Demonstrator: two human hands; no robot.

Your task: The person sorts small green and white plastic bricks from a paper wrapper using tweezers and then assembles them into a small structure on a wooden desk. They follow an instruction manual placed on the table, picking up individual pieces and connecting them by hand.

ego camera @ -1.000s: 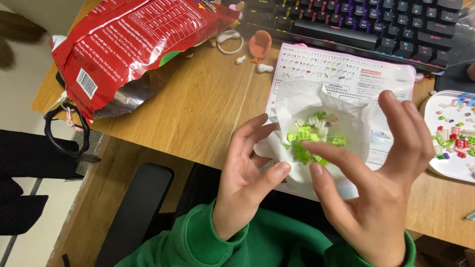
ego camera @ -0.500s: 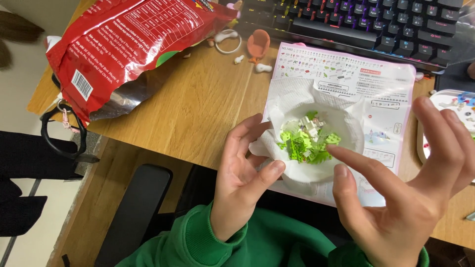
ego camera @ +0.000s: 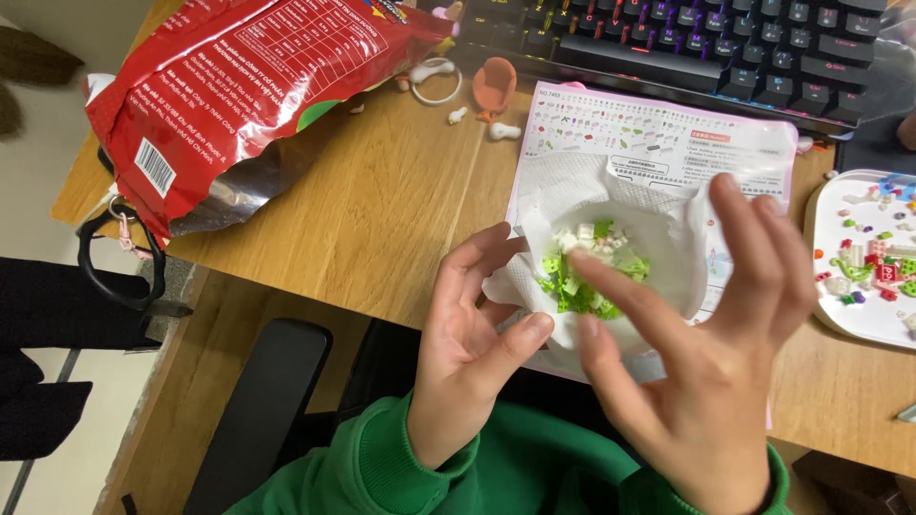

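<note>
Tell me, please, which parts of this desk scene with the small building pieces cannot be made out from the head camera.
- Green and white pieces in the paper-lined bowl: too small to tell shapes; the right hand, blurred, covers the bowl's near side.
- Instruction sheet: its lower part is hidden under bowl and hands.
- Plate of mixed pieces: cut off by the right edge.
- Keyboard: cut off by the top edge.
- Left hand: whether its fingertips pinch a piece cannot be told.
</note>
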